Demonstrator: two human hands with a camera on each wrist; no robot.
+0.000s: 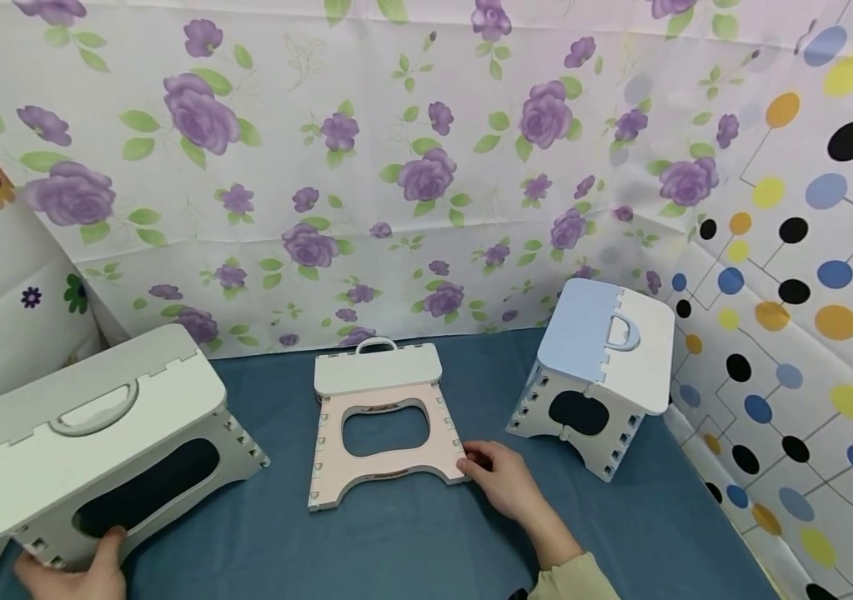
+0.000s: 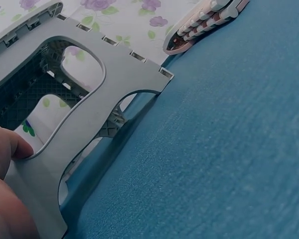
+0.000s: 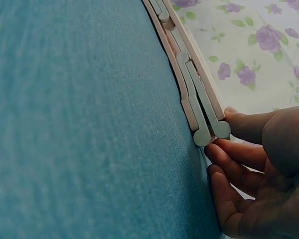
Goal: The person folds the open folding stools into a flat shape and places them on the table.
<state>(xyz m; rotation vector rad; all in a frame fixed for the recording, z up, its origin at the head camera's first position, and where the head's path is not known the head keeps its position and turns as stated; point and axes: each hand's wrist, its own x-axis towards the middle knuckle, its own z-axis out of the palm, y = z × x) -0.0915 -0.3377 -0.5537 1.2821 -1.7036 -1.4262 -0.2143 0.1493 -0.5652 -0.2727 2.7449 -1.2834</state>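
At the left in the head view stands an unfolded grey-white folding stool (image 1: 96,442), larger than the others. My left hand (image 1: 84,571) grips its near lower side, one digit hooked over the rim of the oval opening, as the left wrist view shows on the side panel (image 2: 124,74). In the middle a pink and white folding stool (image 1: 388,396) lies folded flat on the cloth. My right hand (image 1: 504,483) pinches its near right corner; in the right wrist view the thumb is above the folded edge (image 3: 209,109) and the fingers are below.
An unfolded blue and white folding stool (image 1: 599,358) stands on the right, beyond my right hand. Blue cloth (image 1: 396,550) covers the table. A flowered curtain (image 1: 366,167) hangs behind, and a dotted sheet (image 1: 809,333) closes the right side.
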